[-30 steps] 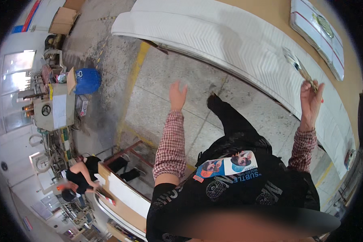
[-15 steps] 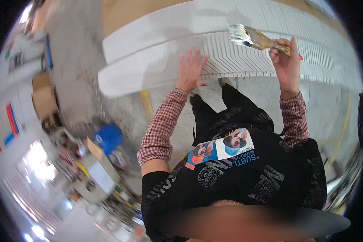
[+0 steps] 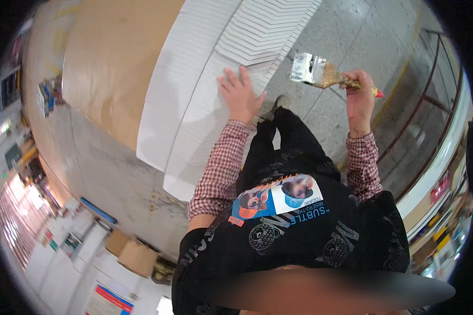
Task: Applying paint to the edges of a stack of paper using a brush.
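Observation:
My right hand is closed round the handle of a flat paintbrush. The brush has a wooden body, a red handle end and a wide head smeared with white, pointing left above the floor. Fingers spread, my left hand lies on or just over long white sheets or panels; contact is hard to tell. One sheet bears a stack of thin overlapping edges in a zigzag pattern. That stack is near my left fingertips, and the brush is apart from it.
A large brown board-like surface extends beyond the white sheets. To the right stands a dark metal frame, with a pale curved edge beside it. Cardboard boxes sit at the lower left. Grey concrete floor shows around my feet.
My view and body have turned, so the white sheets now run diagonally at the upper left. The paintbrush is now over the floor rather than the sheets. My left hand stays spread.

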Demonstrator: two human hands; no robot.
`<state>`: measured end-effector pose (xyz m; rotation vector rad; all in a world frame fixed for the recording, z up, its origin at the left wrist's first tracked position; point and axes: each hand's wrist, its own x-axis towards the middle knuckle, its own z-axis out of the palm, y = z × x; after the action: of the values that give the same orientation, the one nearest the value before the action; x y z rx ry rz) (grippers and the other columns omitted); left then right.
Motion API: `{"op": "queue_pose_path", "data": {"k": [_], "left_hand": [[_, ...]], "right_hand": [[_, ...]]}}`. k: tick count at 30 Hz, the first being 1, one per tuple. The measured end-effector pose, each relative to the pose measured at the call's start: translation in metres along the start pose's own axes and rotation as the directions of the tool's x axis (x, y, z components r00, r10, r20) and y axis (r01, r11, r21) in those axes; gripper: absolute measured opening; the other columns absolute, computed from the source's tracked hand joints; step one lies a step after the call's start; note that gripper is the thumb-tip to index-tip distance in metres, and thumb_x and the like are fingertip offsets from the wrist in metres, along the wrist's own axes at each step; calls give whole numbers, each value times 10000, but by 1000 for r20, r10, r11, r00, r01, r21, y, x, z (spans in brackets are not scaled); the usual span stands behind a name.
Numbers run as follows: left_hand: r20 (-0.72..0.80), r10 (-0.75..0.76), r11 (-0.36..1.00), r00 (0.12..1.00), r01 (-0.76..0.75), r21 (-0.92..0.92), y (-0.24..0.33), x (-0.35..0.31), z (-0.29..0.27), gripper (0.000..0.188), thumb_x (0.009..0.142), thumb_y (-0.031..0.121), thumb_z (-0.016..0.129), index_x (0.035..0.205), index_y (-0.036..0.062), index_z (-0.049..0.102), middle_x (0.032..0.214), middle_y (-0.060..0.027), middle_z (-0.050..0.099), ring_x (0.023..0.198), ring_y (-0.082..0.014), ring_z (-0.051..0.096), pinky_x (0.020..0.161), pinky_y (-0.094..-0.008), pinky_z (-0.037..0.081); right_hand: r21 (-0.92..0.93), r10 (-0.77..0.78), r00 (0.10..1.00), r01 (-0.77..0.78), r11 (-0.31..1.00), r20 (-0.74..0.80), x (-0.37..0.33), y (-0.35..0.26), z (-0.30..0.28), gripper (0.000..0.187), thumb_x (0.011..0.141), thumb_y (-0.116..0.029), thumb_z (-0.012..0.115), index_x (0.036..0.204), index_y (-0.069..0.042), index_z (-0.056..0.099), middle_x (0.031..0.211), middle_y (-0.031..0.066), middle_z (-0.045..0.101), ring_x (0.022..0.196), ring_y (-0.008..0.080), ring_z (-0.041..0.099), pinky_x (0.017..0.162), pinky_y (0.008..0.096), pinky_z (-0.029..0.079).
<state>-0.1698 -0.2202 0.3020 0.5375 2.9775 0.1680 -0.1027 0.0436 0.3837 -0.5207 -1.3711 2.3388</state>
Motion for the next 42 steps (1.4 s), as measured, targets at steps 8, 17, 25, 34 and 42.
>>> {"op": "queue_pose_path", "data": {"k": [8, 17, 25, 34, 42], "left_hand": [[126, 114, 993, 985, -113, -15, -42, -15, -21, 814, 731, 469, 615, 1353, 58, 287, 1305, -317, 304, 1123, -521, 356, 892, -494, 390], [23, 115, 985, 993, -117, 130, -51, -34, -38, 833, 738, 496, 607, 1367, 61, 275, 1326, -321, 291, 1183, -518, 310, 918, -474, 378], [-77, 22, 1000, 997, -23, -6, -25, -34, -24, 1068, 632, 556, 695, 1386, 26, 156, 1381, -336, 126, 1277, -498, 112, 1042, -531, 127], [-38, 140, 975, 989, -131, 180, -21, 7, -25, 918, 731, 540, 610, 1387, 50, 195, 1346, -340, 225, 1229, -512, 231, 998, -516, 246], [129, 184, 983, 974, -185, 0, -28, -3, -58, 745, 767, 484, 573, 1352, 95, 324, 1295, -290, 368, 1144, -476, 403, 901, -447, 404]], "right_hand": [[-148, 36, 994, -51, 988, -102, -56, 64, -11, 201, 873, -180, 545, 793, 4, 555, 792, 86, 610, 662, 129, 569, 597, 264, 466], [-214, -67, 997, 60, 975, -27, -38, 65, 7, 191, 873, -155, 545, 760, -2, 561, 746, 56, 605, 644, 102, 550, 582, 240, 458], [-133, -69, 980, 45, 990, -189, -58, 57, -18, 209, 881, -155, 523, 746, 2, 555, 748, 46, 588, 652, 103, 546, 580, 245, 457], [-129, -81, 992, 68, 989, -97, -48, 54, -6, 199, 875, -143, 533, 732, -5, 546, 751, 42, 586, 651, 93, 544, 573, 233, 450], [-174, -155, 987, 146, 974, -37, -38, 55, 3, 210, 870, -157, 554, 721, -9, 552, 709, 20, 572, 622, 66, 518, 550, 220, 432]]}}
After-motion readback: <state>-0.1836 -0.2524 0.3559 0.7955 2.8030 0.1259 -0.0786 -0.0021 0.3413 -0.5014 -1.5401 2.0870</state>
